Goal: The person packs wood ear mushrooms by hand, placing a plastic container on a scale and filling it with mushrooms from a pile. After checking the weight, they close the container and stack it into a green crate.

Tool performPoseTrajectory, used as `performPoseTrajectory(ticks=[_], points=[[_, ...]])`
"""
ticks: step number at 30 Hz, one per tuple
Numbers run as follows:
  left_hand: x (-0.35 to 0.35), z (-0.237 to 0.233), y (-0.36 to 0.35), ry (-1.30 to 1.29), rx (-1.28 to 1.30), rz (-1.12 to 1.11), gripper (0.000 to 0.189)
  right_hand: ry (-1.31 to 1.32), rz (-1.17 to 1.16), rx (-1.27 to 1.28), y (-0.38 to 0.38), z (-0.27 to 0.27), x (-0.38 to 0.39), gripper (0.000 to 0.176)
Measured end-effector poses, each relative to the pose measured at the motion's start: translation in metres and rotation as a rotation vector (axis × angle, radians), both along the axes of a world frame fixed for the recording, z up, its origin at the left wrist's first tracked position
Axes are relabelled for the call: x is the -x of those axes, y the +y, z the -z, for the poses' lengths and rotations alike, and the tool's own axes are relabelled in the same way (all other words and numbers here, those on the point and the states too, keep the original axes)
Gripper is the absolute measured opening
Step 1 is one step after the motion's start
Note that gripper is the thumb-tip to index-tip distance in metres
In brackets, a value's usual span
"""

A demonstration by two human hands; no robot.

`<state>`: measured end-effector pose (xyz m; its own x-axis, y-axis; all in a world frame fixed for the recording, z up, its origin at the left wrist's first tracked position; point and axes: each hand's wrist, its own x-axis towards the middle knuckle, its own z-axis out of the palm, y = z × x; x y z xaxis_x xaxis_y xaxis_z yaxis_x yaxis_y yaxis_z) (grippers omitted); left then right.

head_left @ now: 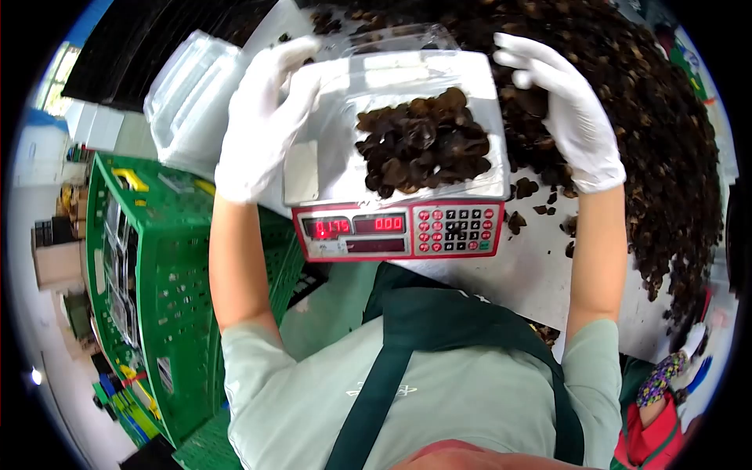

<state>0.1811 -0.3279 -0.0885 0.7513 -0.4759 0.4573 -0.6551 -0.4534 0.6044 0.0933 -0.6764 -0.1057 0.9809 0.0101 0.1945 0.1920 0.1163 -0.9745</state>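
A clear plastic container point(329, 133) partly filled with dried black fungus point(423, 145) sits on top of the digital scale point(399, 231). The gloved left hand point(262, 117) grips the container's left edge above the scale. The gloved right hand point(568, 117) is open with fingers spread, just beyond the scale's far right corner, over the loose fungus pile point(650, 117).

green crate point(157, 313) | stacked clear boxes point(188, 102) (upper left) | patterned sleeve point(662, 377)
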Motion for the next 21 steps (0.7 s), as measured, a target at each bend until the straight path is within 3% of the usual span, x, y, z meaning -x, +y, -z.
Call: performPoseTrajectory(ticks=[1, 3, 4, 5, 6, 7, 10, 13, 15, 19, 21], points=[[-0.010, 0.000, 0.002, 0.115, -0.065, 0.035, 0.043, 0.021, 0.087, -0.064, -0.002, 0.008, 0.011, 0.044], [-0.026, 0.002, -0.004, -0.005, -0.286, -0.018, 0.044, 0.102, 0.185, -0.149, -0.021, 0.028, 0.032, 0.057], [-0.026, 0.000, -0.011, 0.076, -0.254, -0.039, 0.046, 0.198, 0.211, -0.172, -0.036, 0.042, 0.045, 0.060], [-0.028, -0.001, -0.019, 0.154, -0.220, -0.053, 0.047, 0.240, 0.224, -0.246, -0.052, 0.059, 0.056, 0.059], [-0.043, 0.002, -0.023, -0.083, -0.365, -0.090, 0.046, 0.269, 0.254, -0.287, -0.060, 0.069, 0.067, 0.059], [-0.056, 0.005, -0.028, -0.083, -0.366, -0.094, 0.046, 0.295, 0.287, -0.326, -0.066, 0.076, 0.078, 0.058], [-0.069, -0.007, -0.049, 0.067, -0.660, -0.212, 0.059, 0.305, 0.341, -0.320, -0.080, 0.099, 0.105, 0.056], [-0.079, 0.003, -0.064, 0.154, -0.758, -0.411, 0.063, 0.361, 0.377, -0.296, -0.079, 0.105, 0.122, 0.054], [-0.089, 0.008, -0.067, 0.207, -0.810, -0.389, 0.068, 0.384, 0.379, -0.336, -0.075, 0.108, 0.127, 0.051], [-0.095, 0.020, -0.062, 0.248, -0.707, -0.365, 0.077, 0.427, 0.384, -0.322, -0.063, 0.103, 0.128, 0.044], [-0.083, 0.021, -0.057, 0.243, -0.013, -0.288, 0.077, 0.437, 0.337, -0.325, -0.053, 0.092, 0.125, 0.038]])
